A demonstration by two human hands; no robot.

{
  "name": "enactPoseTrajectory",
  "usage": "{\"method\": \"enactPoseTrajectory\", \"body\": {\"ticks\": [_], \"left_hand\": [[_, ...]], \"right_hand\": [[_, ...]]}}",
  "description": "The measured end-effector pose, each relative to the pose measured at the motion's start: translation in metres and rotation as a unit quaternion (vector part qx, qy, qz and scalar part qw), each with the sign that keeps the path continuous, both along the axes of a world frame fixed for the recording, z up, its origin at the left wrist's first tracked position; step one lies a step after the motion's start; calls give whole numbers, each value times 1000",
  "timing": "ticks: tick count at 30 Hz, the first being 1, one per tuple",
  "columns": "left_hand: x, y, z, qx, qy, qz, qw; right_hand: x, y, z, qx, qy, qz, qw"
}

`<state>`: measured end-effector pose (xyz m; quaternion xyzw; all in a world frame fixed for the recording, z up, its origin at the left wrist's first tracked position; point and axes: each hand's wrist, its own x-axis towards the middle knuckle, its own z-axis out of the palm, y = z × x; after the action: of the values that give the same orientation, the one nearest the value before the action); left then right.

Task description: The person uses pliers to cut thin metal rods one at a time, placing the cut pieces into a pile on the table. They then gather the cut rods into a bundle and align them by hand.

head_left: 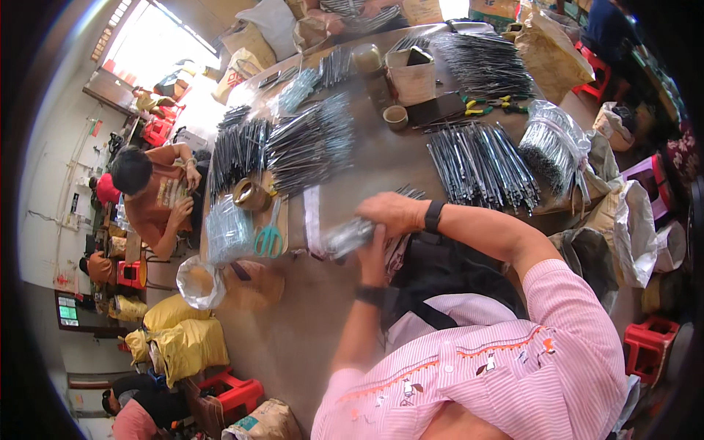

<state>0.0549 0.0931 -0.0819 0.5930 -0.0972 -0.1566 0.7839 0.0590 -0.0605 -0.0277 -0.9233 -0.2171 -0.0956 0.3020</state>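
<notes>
Bundling work is seen partway through. A clear-wrapped bundle of thin dark rods [350,236] is held just above the table [381,158], near its close edge; the right hand [396,213] is clamped over its top, the left hand [372,253] is closed on it from below. Many loose rod piles [480,165] remain unwrapped across the table, while wrapped packs [227,231] lie beside green scissors [269,238].

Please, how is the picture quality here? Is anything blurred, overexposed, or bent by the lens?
Head view: the window at upper left is blown out white; the bundle in both hands is motion-blurred; the table edges curve toward the dark fisheye rim.
</notes>
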Motion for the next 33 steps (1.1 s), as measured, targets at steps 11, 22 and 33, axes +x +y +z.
{"method": "enactPoseTrajectory", "body": {"ticks": [11, 22, 33], "left_hand": [[62, -85, 58, 53, -221, -98, 969], [68, -115, -3, -5, -221, -274, 936], [61, -99, -44, 75, -248, -179, 949]], "right_hand": [[-6, -50, 12, 427, -46, -121, 895], [-22, -72, 0, 619, 39, -153, 769], [-26, -47, -4, 544, 23, -175, 820]]}}
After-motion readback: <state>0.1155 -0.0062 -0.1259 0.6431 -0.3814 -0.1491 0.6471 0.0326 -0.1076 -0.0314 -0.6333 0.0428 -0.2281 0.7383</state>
